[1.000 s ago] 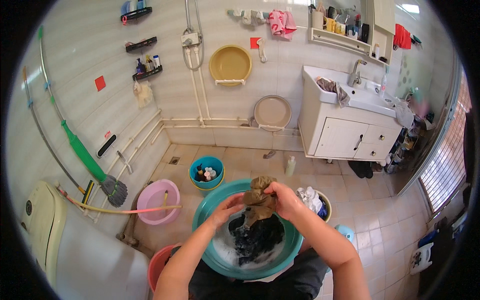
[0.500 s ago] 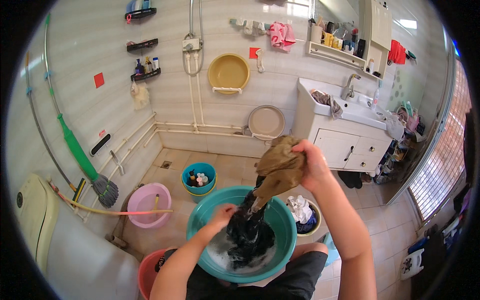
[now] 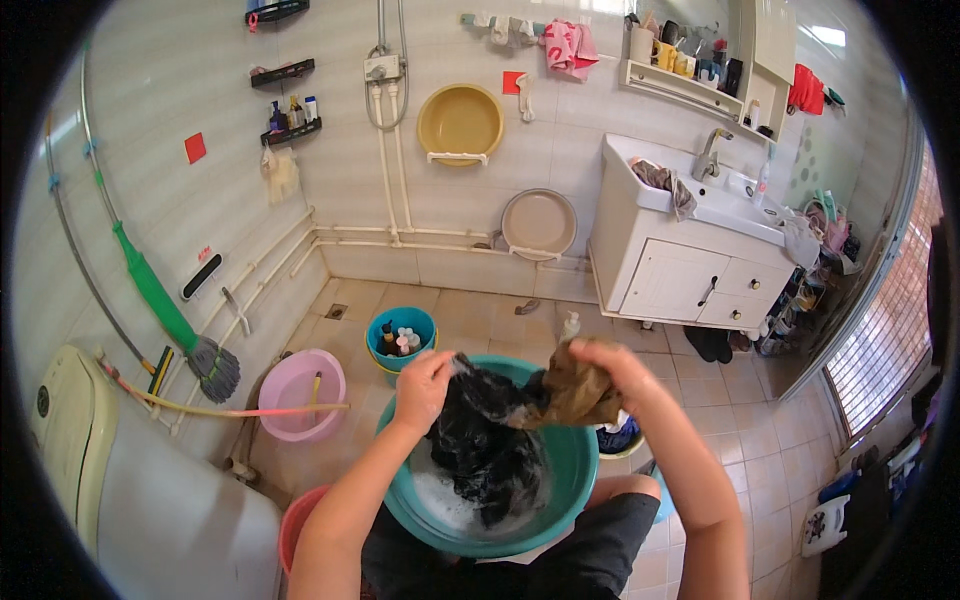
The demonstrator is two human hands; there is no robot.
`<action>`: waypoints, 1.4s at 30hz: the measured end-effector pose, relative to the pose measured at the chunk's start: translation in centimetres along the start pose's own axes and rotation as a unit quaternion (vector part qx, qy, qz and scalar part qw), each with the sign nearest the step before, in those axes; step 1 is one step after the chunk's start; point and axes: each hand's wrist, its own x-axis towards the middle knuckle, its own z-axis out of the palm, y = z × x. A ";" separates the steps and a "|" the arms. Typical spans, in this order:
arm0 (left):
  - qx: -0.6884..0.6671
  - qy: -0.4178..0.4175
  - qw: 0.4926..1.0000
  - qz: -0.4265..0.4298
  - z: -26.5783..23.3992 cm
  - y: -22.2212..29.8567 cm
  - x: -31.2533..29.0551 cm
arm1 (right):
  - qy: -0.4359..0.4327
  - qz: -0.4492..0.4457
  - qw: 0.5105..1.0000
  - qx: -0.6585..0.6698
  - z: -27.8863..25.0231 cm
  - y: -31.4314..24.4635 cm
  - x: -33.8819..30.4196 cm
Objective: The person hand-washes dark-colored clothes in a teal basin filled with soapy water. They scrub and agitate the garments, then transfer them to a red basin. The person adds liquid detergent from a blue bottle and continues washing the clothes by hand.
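A large teal basin point(image 3: 583, 487) stands in front of my knees with soapy water point(image 3: 442, 498) in it. Wet black cloth point(image 3: 480, 445) hangs down into the suds. My left hand point(image 3: 424, 384) is closed on an upper edge of the black cloth, above the basin's left side. My right hand point(image 3: 612, 368) grips a bunched brown cloth point(image 3: 574, 392) over the right rim. Between the hands, the black cloth stretches across to the brown one and touches it; whether they are joined I cannot tell.
Left of the basin are a pink tub point(image 3: 292, 385) with a hose point(image 3: 235, 412), a blue bucket point(image 3: 405, 322) of bottles and a red bucket point(image 3: 298, 520). A laundry tub point(image 3: 622, 447) sits at the right. Farther off is a white sink cabinet point(image 3: 672, 280).
My left hand has risen and now holds the black cloth up by its edge. My right hand has lowered with the brown cloth, now nearer the basin rim.
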 end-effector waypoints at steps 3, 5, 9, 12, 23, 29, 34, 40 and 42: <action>0.093 -0.085 0.992 -0.031 0.9 -3.6 -3.2 | 0.042 0.016 0.959 -0.279 -4.1 8.8 4.1; 0.162 -0.115 0.977 -0.076 0.9 -6.2 -5.5 | 0.087 0.000 0.894 -0.440 -3.7 13.4 4.6; 0.251 -0.170 0.946 -0.112 2.8 -9.9 -8.9 | 0.096 -0.042 0.867 -0.488 -5.6 24.3 7.5; 0.285 -0.248 0.920 -0.103 4.8 -10.8 -10.7 | 0.077 -0.039 0.894 -0.440 -2.9 26.7 8.2; 0.405 -0.502 0.754 -0.122 8.6 -14.4 -13.0 | -0.089 0.093 0.690 -0.712 0.9 31.7 10.2; 0.418 -0.540 0.719 -0.129 11.4 -18.0 -15.2 | -0.126 0.141 0.705 -0.683 -0.5 34.9 10.8; 0.394 -0.565 0.710 -0.149 12.4 -20.4 -17.2 | -0.124 0.115 0.717 -0.676 -1.5 37.4 11.5; 0.373 -0.536 0.732 -0.193 11.0 -15.2 -13.5 | -0.075 0.183 0.712 -0.673 -0.1 34.0 12.4; 0.307 -0.489 0.792 -0.200 10.0 -14.8 -13.3 | -0.028 0.109 0.702 -0.703 1.2 31.8 11.8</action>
